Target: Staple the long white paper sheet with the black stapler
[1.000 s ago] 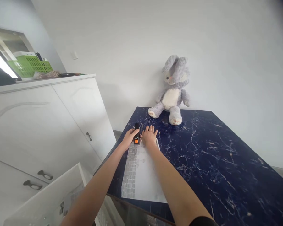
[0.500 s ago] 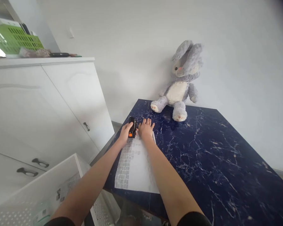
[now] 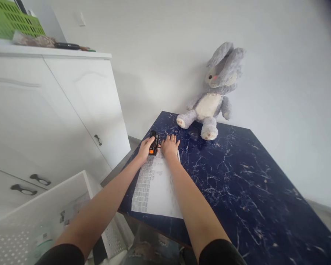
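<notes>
My left hand [image 3: 145,148] is closed round a small black device with an orange patch [image 3: 153,143], held at the far end of a white printed sheet [image 3: 156,186]. My right hand [image 3: 169,146] lies flat with fingers spread on the top edge of that sheet, right beside the device. The sheet rests on the near left part of a dark blue marbled table [image 3: 237,176]. Both forearms stretch forward over the sheet.
A grey plush rabbit [image 3: 212,94] sits against the wall at the table's far edge. A white cabinet [image 3: 57,110] stands to the left with a green basket [image 3: 13,22] on top. A white perforated bin [image 3: 44,217] sits low at the left.
The view has tilted and shifted, so everything sits a little higher and further left. The device is turned slightly under my left hand. Both hands stay at the sheet's far end.
</notes>
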A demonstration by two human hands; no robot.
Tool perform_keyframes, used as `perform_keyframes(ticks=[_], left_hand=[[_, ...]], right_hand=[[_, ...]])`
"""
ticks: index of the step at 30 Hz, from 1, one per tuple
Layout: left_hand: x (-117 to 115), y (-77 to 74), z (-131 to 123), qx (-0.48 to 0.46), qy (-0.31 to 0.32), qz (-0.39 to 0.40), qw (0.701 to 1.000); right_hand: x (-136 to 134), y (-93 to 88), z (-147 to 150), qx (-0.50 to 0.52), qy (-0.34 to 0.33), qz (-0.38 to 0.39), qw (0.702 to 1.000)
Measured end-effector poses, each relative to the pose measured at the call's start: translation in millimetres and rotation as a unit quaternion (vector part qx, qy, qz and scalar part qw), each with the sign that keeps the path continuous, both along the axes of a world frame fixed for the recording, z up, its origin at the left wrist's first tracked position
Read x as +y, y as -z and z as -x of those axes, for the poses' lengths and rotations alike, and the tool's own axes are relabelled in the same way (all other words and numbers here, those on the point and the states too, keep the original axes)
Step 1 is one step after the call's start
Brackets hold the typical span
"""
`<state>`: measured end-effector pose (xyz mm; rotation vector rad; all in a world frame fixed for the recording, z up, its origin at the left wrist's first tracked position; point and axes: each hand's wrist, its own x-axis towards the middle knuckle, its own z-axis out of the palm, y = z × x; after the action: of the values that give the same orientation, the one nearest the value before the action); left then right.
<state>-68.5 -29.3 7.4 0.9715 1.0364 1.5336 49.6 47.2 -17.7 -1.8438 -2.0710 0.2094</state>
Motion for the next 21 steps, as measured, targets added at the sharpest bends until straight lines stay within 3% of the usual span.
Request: perform_keyframes(ticks=[7,11,21], left_hand=[[2,2.9,4,-0.034,-0.015,-0.002,0.999],[3,3.3,6,-0.027,-0.013,-0.005,1.0],[-2,1.9,4,-0.013,0.013,-0.025,1.0]], right_hand=[[-2,2.8,-11,-0.018,-0.002,0.0,1.0],[-2,5.2,-37,-0.026,0.011,-0.013,1.0],[3,7.8,-200,-0.076,0.107,-0.027,0.991]])
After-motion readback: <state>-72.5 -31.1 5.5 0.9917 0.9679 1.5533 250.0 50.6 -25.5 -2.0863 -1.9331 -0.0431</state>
